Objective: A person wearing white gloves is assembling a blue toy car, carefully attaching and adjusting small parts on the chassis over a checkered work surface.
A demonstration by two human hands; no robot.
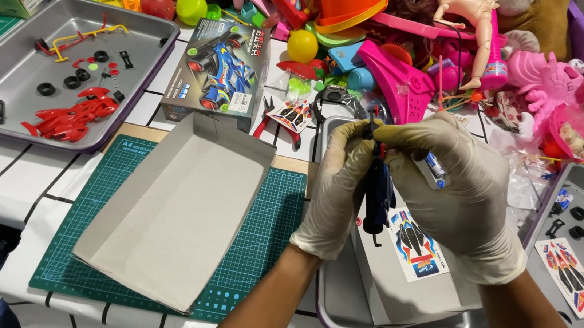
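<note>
Holding a dark blue car body (379,192) upright over the middle tray (334,304), both gloved hands worked close together. The left hand (336,191) was clenched round the body's side, steadying it; the right hand (461,191) pinched a small blue-and-white sticker or part (435,169) at the fingertips, just beside the body's upper end. What exactly that small piece was could not be told.

To do this well, the left grip probably needed to stay firm and unmoving while the right brought the piece down lightly, one edge first, so it could be squared before being pressed flat. Gloves likely dulled the touch, so a slow, watched placement seemed wise.

A sticker sheet (414,247) lay on a grey box below the hands. An open box lid (177,209) sat on the green mat (265,241), with a tray of red parts (62,119) well apart at far left.
</note>
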